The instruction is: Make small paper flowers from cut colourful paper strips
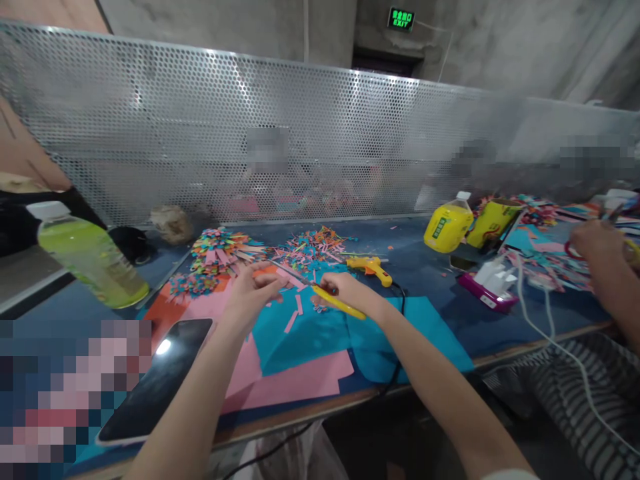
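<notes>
L hand (pixel 253 293) is mid-table, fingers curled, thumb & fingertips pinching the left end of a pink strip (pixel 289 275). R hand (pixel 345 291) is just right of it, closed round the yellow handles of scissors (pixel 336 301). The blades point left & far and reach the strip between the two hands. Can't tell if the blades are open, too blurred.

Under both hands lies blue paper (pixel 310 333), overlapping pink paper (pixel 300 383) on the near side, w/ orange paper (pixel 160 308) to the left. A few cut pink bits lie on the blue. Just far of the hands a heap of coloured scraps (pixel 220 257) spreads left to right.

A yellow glue gun (pixel 371 268) lies just far-right of R hand, its black cord running near, over the table (pixel 440 313) edge. A phone (pixel 157 380), screen dark, lies near left beside the L forearm. A green bottle (pixel 93 257) is at far left. A yellow bottle (pixel 447 228) & yellow cup (pixel 493 221) stand far right. Near them is a white plug on a pink block (pixel 487 287), w/ a white cable (pixel 550 327) trailing near. A co-worker's hand (pixel 595 243) is at the right edge, over more scraps. A mesh screen (pixel 300 133) runs along the table's far edge.
</notes>
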A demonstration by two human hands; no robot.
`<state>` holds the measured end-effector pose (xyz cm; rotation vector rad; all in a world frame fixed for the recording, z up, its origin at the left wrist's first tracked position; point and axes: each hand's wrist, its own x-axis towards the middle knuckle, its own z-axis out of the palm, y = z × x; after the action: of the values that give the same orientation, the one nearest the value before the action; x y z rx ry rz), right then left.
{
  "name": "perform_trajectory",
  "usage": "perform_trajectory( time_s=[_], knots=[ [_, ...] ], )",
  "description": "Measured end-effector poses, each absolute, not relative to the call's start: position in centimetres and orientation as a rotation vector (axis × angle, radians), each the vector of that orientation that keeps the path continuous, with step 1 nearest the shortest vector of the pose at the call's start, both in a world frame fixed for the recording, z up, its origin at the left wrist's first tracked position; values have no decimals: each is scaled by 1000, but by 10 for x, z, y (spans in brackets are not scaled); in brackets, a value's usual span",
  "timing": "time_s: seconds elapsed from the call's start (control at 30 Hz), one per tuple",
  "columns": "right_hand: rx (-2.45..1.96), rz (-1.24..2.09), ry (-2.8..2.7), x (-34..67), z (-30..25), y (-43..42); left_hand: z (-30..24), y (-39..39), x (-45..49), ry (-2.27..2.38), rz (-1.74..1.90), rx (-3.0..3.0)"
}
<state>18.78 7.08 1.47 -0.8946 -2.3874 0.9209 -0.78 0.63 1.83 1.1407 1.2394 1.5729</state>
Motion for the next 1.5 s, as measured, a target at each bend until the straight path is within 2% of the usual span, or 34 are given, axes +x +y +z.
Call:
perform_trajectory(
  time_s=[0.17, 0.53, 0.73, 0.87, 1.03, 1.17, 1.5],
  knots=[
    [-994, 818, -2398, 187, 5, 83, 19, 4, -20, 1336, 1412, 1236],
    [-1246, 447, -2413, 193, 9, 82, 3, 13, -45, 1994, 661, 1680],
    [-1362, 287, -2358, 196, 11, 87, 10, 14, -45, 2086, 591, 1798],
    [-1405, 249, -2366, 196, 10, 88, 4, 23, -36, 2266, 551, 1940],
    [-1420, 244, -2364, 197, 14, 85, -7, 34, -27, 2338, 224, 2096],
    [-1442, 240, -2353, 197, 15, 87, -10, 38, -33, 2472, 139, 2231],
    [-1466, 227, -2338, 200, 17, 89, -6, 36, -29, 2509, -175, 2375]
  ],
)
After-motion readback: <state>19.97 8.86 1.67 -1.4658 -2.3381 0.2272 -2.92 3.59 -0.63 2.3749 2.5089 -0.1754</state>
